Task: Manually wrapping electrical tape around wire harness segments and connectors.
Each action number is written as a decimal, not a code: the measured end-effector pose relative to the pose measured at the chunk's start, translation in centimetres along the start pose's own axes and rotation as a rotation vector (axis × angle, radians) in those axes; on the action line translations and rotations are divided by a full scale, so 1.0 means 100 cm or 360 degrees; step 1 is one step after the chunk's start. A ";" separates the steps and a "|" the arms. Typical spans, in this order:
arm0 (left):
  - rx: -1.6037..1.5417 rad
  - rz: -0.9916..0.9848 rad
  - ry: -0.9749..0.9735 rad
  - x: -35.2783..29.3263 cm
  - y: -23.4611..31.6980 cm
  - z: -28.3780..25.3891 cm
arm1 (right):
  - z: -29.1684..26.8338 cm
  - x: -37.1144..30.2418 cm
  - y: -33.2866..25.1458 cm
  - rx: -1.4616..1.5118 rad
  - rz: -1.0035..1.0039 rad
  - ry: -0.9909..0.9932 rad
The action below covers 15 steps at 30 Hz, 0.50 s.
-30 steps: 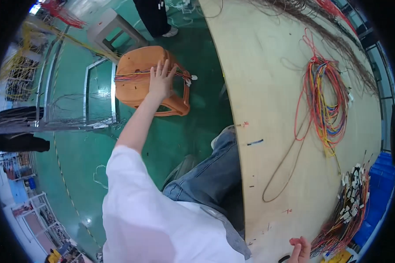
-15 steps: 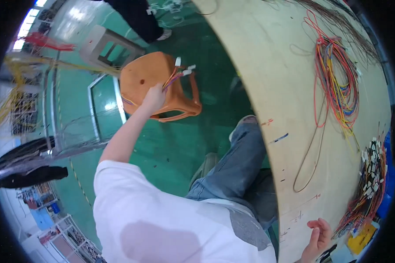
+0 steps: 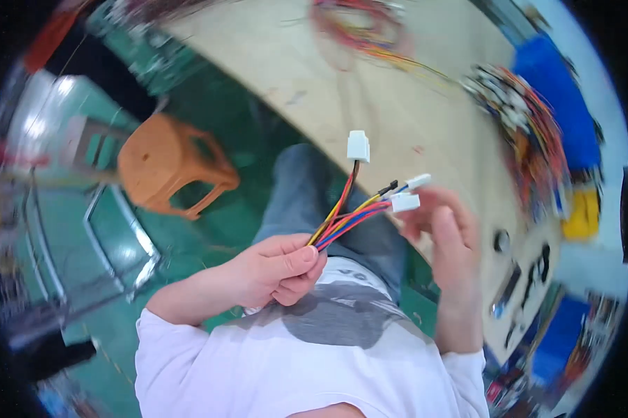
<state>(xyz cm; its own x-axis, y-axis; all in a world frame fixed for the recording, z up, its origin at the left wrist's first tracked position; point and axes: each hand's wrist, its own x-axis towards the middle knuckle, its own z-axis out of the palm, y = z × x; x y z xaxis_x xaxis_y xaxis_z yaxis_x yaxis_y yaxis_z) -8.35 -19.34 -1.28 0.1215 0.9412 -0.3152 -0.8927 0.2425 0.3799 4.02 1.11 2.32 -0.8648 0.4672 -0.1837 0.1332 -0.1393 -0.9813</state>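
Several wires [image 3: 342, 227] in left grip [image 3: 282, 267], bin [image 3: 559, 104] beyond

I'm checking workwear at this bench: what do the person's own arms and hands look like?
The left hand and right hand are ungloved, and both forearms are bare. The sleeves are short, plain and white. No wristband shows; the right hand is slightly blurred.

Wires [image 3: 349, 221] in my left hand [image 3: 289, 268]: red, yellow, blue, black. Big connectors [image 3: 358, 147] white, small connector [image 3: 388, 187] black. My shirt [image 3: 251, 380] white with grey patch [image 3: 338, 317], jeans [image 3: 300, 188] blue. Counter [image 3: 411, 104] pale tan, bundle [image 3: 533, 129] by its far edge red, orange, white. Stool [image 3: 150, 164] orange.
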 end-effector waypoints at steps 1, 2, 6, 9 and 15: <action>0.0118 -0.0031 0.0040 0.014 -0.008 0.009 | -0.006 -0.008 0.001 0.0067 -0.0126 -0.0027; 0.0269 0.0013 0.0019 0.025 -0.014 0.016 | -0.012 -0.017 0.002 0.0096 -0.0245 -0.0036; 0.0462 0.0013 0.0061 0.053 -0.035 0.030 | -0.030 -0.046 0.016 0.0145 -0.0374 0.0259; 0.0242 0.0138 0.0136 0.061 -0.043 0.028 | -0.037 -0.054 0.031 0.0309 -0.0508 0.0181; 0.0142 0.0274 0.0252 0.061 -0.052 0.014 | -0.043 -0.048 0.045 0.0185 -0.0596 -0.0020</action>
<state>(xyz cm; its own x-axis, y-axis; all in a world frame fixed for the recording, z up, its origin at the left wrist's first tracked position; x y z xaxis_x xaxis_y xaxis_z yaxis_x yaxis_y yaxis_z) -2.37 -14.50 -4.02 -0.1048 0.9237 -0.3686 -0.8518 0.1079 0.5126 10.86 2.00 -1.49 -0.8493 0.4937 0.1871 -0.2478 -0.0598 -0.9670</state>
